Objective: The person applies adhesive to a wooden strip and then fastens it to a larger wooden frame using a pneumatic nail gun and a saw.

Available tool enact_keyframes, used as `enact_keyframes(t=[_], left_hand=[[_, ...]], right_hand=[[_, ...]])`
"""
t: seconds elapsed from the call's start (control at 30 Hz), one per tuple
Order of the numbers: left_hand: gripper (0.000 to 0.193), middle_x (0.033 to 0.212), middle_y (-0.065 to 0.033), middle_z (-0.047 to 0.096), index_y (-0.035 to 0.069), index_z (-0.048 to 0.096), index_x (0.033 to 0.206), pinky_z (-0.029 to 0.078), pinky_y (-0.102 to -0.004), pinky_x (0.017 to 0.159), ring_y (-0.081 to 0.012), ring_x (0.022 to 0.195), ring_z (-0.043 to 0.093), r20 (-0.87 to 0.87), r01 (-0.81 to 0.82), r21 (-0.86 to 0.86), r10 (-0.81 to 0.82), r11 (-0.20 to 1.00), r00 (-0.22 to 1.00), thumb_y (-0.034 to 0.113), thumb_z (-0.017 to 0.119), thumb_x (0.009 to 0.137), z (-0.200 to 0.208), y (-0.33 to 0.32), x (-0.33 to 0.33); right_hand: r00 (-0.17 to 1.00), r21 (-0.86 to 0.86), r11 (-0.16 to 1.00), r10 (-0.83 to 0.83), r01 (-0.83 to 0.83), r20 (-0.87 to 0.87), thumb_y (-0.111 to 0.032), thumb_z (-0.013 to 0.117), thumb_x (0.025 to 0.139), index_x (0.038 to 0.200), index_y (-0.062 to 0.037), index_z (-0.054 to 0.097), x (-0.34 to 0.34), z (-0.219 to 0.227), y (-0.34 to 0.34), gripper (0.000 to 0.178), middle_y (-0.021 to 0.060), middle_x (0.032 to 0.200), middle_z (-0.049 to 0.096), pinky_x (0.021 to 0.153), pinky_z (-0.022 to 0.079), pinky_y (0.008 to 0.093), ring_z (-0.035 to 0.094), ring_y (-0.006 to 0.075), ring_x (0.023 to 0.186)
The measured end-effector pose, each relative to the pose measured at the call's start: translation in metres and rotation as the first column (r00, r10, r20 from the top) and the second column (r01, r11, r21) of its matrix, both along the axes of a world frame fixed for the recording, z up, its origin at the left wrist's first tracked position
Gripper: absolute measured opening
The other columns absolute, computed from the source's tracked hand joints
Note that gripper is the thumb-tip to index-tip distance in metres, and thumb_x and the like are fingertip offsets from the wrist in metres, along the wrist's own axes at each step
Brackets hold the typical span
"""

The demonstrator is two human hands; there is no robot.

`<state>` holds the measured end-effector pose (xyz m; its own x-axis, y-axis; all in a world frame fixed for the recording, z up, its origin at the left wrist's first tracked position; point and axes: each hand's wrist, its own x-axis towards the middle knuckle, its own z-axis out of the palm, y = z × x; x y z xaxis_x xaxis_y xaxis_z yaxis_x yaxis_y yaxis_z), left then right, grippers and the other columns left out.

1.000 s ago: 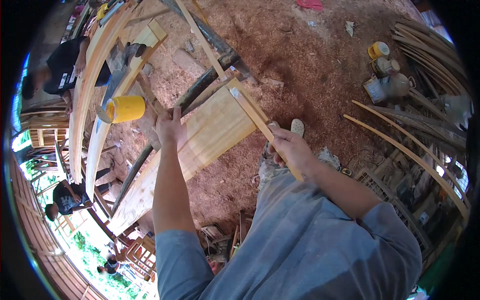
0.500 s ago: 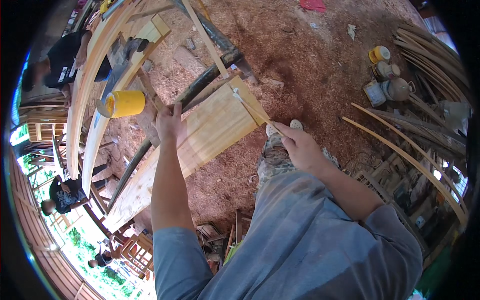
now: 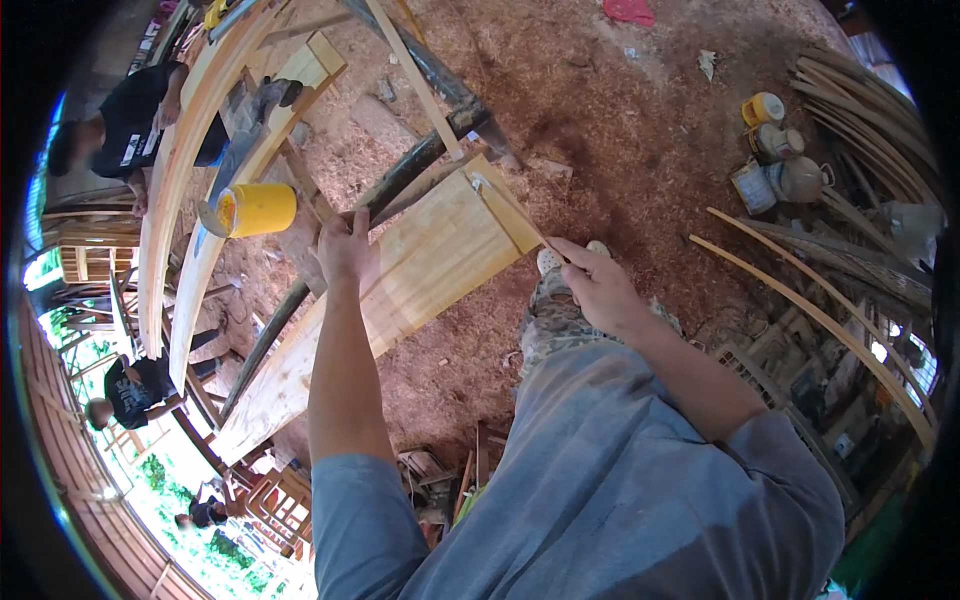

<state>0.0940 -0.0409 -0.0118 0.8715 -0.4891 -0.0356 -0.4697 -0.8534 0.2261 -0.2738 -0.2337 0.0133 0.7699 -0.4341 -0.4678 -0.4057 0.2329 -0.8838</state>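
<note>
Floor: reddish sawdust floor [image 3: 600,110], packed and gritty, spreading out beyond both hands.
Board: a wide pale wooden board [image 3: 400,290], flat and smooth with fine straight grain, lying slantwise on dark poles [image 3: 420,160]; it runs under the left hand and its upper end sits just beside the right hand.
Left hand: left hand [image 3: 345,250] pressed flat on the board's edge, fingers stretched out, gripping nothing.
Right hand: right hand [image 3: 595,285] closed round a thin wooden strip [image 3: 510,205], which slants away from the hand along the board's end.
Yellow tub: a round yellow plastic tub [image 3: 255,210] on its side, just left of the left hand.
Curved planks: long bent pale planks [image 3: 185,170] arching further left of the left hand.
Slats: thin curved slats [image 3: 830,320] stacked to the right of the right hand.
Tins: a cluster of small tins and a kettle [image 3: 775,165] beyond the right hand, on the sawdust.
Others: a person in black [image 3: 130,125] leaning at the planks, well away.
</note>
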Motion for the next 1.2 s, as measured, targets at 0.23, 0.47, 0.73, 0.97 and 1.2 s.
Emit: enact_keyframes(t=[0.23,0.47,0.73,0.97,1.2], left_hand=[[0.044,0.099,-0.0144,0.072,0.01,0.075,0.094,0.036,-0.0469,0.105,-0.0321,0.105,0.064,-0.019,0.005,0.112,-0.003,0.994,1.0,0.051,0.057,0.093,0.003,-0.003,0.0],[0.042,0.081,-0.0199,0.069,0.004,0.073,0.096,0.05,-0.0473,0.082,-0.0383,0.086,0.066,0.018,0.029,-0.055,-0.028,0.998,0.999,0.045,0.063,0.091,0.009,-0.006,-0.009],[0.043,0.086,-0.0217,0.07,0.004,0.074,0.097,0.049,-0.0467,0.084,-0.0382,0.09,0.067,0.033,0.053,0.006,-0.053,0.999,0.998,0.046,0.063,0.091,0.01,-0.003,-0.007],[0.04,0.103,-0.0198,0.069,0.007,0.072,0.099,0.043,-0.0469,0.098,-0.0356,0.108,0.062,-0.094,-0.027,0.075,0.034,0.997,0.995,0.044,0.059,0.093,0.011,-0.002,-0.001],[0.039,0.106,-0.0218,0.068,0.005,0.071,0.102,0.044,-0.0468,0.097,-0.039,0.106,0.062,-0.11,0.015,0.066,-0.008,0.998,0.994,0.041,0.061,0.092,0.026,-0.019,-0.018]], right_hand=[[0.999,-0.043,0.999,-0.022,0.023,0.034,-0.009,0.049,0.102,0.146,-0.0054,0.049,0.003,-0.009,0.019,0.045,0.0045,0.098,0.06,0.072,0.045,0.0253,0.054,0.011,0.081],[0.996,0.36,0.929,-0.085,0.088,-0.025,-0.011,0.048,0.102,0.151,-0.011,0.045,0.01,0.018,0.009,0.049,-0.005,0.075,0.045,0.055,0.038,0.0225,0.041,0.0045,0.062],[0.999,0.245,0.969,-0.032,0.038,-0.029,-0.01,0.047,0.102,0.151,-0.0084,0.044,0.021,-0.003,0.019,0.049,-0.0039,0.075,0.048,0.056,0.04,0.0233,0.044,0.0053,0.063],[0.988,0.416,0.898,-0.15,0.144,-0.017,-0.009,0.047,0.102,0.149,-0.0093,0.047,0.027,0.017,0.014,0.047,-0.0024,0.08,0.052,0.057,0.042,0.024,0.049,0.006,0.065],[0.998,0.243,0.969,-0.044,0.052,-0.039,-0.01,0.046,0.103,0.15,-0.0085,0.045,0.033,0.007,0.011,0.047,-0.0023,0.08,0.052,0.055,0.041,0.0239,0.047,0.0072,0.062]])
